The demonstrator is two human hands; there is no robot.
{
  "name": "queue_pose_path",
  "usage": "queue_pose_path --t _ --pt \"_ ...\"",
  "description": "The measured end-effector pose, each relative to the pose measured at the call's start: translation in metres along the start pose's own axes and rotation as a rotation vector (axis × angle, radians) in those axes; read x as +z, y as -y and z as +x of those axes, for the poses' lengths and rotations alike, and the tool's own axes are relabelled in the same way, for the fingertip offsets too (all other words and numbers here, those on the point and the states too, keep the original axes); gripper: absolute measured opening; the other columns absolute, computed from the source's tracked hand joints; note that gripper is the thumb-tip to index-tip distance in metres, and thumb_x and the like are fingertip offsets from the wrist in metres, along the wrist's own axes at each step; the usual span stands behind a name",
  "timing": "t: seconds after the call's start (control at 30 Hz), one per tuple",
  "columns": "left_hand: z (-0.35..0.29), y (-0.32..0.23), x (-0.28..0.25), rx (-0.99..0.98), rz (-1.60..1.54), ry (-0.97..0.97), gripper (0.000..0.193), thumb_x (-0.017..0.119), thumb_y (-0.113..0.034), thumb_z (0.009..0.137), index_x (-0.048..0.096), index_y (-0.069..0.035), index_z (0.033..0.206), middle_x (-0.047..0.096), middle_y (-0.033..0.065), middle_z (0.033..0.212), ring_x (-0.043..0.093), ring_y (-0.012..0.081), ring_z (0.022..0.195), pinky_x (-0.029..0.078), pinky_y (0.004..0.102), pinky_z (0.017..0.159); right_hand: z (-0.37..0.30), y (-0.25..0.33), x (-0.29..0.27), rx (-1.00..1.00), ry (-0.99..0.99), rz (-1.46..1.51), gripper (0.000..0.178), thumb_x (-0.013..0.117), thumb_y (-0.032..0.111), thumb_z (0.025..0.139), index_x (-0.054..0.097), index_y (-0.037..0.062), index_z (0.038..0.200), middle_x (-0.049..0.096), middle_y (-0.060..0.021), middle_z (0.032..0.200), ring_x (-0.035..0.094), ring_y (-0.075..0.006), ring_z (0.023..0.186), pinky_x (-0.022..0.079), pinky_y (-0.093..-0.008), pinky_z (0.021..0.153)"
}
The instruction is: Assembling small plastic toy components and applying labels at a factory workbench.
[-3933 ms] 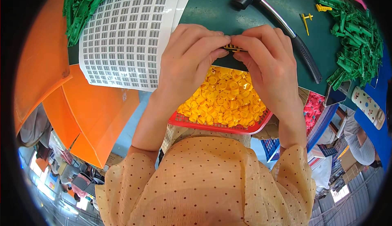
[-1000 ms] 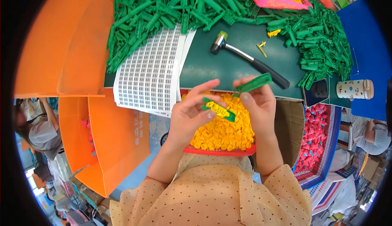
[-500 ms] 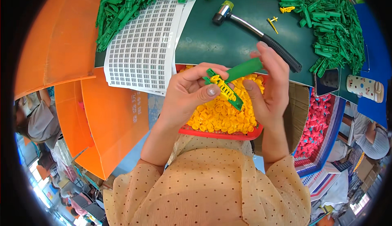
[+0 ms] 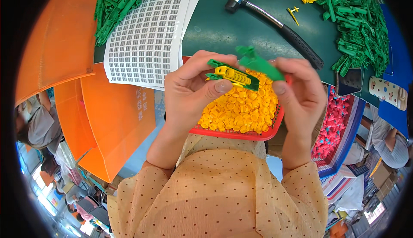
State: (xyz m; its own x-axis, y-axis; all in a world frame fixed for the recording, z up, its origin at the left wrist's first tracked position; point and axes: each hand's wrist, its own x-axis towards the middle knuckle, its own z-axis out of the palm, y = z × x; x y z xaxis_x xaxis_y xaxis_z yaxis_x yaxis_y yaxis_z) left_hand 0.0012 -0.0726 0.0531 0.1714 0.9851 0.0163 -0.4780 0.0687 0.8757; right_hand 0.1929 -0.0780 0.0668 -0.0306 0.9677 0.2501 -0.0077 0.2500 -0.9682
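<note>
My left hand pinches a green plastic half-shell with a ridged yellow insert lying in it. Just to the right, my right hand grips another green shell piece by its right end, tilted and slightly blurred. The two green pieces are held close together, apart from each other. Under both hands sits a red basket full of small yellow round plastic parts.
On the dark green table lie a mallet, printed sheets, loose yellow parts, and green piece heaps. A phone and patterned case lie right. Orange boxes stand left; a bin of pink parts stands right.
My right hand has moved right and now holds the green shell piece, which has turned. The half-shell in my left hand has tipped flatter. The view has shifted slightly.
</note>
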Motion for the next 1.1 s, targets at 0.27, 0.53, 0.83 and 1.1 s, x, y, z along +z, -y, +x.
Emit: queue_pose_path --t 0.27,0.53,0.83,1.1 --pt "-0.002 0.001 0.005 -0.001 0.014 -0.105 0.032 0.07 0.002 0.078 0.063 0.003 0.109 0.061 0.0098 0.104 0.059 0.0158 0.093 0.051 0.0274 0.081 -0.008 -0.009 0.016 0.151 0.053 0.189 0.028 0.07 -0.003 0.077 0.063 -0.0017 0.104 0.063 -0.0101 0.102 0.057 -0.0178 0.096 0.045 -0.0285 0.085" --pt "-0.003 0.003 0.001 0.048 0.073 -0.104 0.031 0.07 0.003 0.077 0.063 0.003 0.107 0.061 0.0092 0.103 0.06 0.0146 0.092 0.052 0.0258 0.078 -0.006 -0.003 0.018 0.075 0.052 -0.024 0.026 0.072 -0.003 0.075 0.066 0.0003 0.1 0.065 -0.0097 0.098 0.059 -0.0182 0.093 0.046 -0.0285 0.083" --pt "-0.004 0.003 0.0 0.057 0.031 -0.131 0.032 0.071 0.005 0.076 0.064 0.002 0.107 0.062 0.0098 0.103 0.059 0.015 0.092 0.052 0.0262 0.079 -0.004 -0.003 0.02 0.081 0.068 -0.051 0.026 0.073 -0.002 0.073 0.066 0.0008 0.098 0.064 -0.0093 0.096 0.059 -0.0181 0.092 0.047 -0.0281 0.082" --pt "-0.004 0.004 -0.003 0.037 0.054 -0.136 0.035 0.069 0.009 0.075 0.062 0.002 0.109 0.061 0.0095 0.105 0.06 0.0164 0.096 0.053 0.0275 0.082 -0.001 -0.01 0.024 0.124 0.085 0.011 0.026 0.073 -0.003 0.072 0.064 0.0007 0.097 0.062 -0.0086 0.094 0.059 -0.0195 0.09 0.047 -0.0281 0.081"
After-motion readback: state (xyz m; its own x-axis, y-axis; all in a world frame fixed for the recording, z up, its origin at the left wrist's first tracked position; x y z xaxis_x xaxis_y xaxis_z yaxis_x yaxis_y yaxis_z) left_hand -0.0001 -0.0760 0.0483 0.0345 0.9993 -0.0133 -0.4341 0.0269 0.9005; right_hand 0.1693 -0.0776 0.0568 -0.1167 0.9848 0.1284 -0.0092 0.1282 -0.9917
